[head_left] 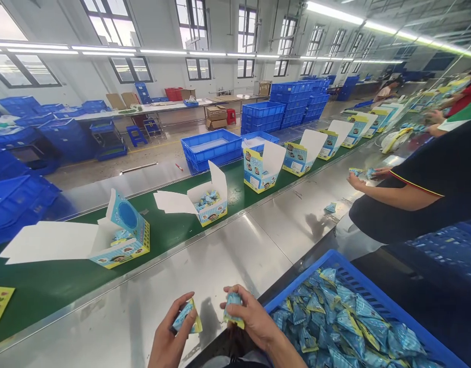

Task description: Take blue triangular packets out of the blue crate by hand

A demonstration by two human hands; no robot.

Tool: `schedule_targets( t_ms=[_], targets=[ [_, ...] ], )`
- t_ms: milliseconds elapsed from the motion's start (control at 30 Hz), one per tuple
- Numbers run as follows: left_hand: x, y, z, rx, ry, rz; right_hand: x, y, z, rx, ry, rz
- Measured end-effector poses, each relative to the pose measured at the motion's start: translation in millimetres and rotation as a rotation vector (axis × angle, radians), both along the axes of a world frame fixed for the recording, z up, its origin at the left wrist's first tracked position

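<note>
My left hand [168,335] and right hand [251,321] each pinch a light, soft, slippery blue-and-yellow foil sachet [186,317], best held by its sealed edge.

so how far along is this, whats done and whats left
Done: the open carton on the green conveyor belt holds a few blue sachets. In hand: the left hand holds one sachet, the right hand another. Left: the blue crate is heaped with sachets.

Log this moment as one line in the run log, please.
Left hand: blue sachet | right hand: blue sachet | beside: blue crate of sachets | green conveyor belt: open printed cartons
</note>
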State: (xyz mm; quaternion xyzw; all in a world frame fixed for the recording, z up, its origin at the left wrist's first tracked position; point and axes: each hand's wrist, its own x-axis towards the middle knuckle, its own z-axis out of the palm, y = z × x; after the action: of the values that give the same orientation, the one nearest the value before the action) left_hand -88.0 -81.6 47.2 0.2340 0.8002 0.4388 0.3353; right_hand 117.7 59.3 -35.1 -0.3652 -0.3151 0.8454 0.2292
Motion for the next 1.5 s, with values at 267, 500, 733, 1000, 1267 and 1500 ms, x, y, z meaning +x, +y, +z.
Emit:
schedule_targets(
  t_ms=[267, 500, 733, 1000, 1267, 1500],
  targets=[
    [-11, -4, 2.8, -0.026, 0.077, 0.012, 36, 83, 2.6, 0.232, -0.263, -0.63],
    [-2, 4, 0.4, 0.004, 0.152, -0.042, 25, 70, 8.8, 0.265, -0.251, -0.294],
    [-13, 5, -0.3, 0.013, 0.137, -0.021, 15, 63, 12.4, 0.373, -0.197, -0.141],
    [-62, 5, 30.0, -0.02, 0.326, 0.137, 20, 65, 16.1, 0.396, -0.213, -0.201],
    [-70, 15, 52.0, -0.054, 0.38, 0.262, 3, 40, 1.0, 0.316, -0.149, -0.216],
    [-83, 2, 25.7, -0.114, 0.369, 0.203, -8, 28, 1.5, 0.29, -0.154, -0.239]
  ],
)
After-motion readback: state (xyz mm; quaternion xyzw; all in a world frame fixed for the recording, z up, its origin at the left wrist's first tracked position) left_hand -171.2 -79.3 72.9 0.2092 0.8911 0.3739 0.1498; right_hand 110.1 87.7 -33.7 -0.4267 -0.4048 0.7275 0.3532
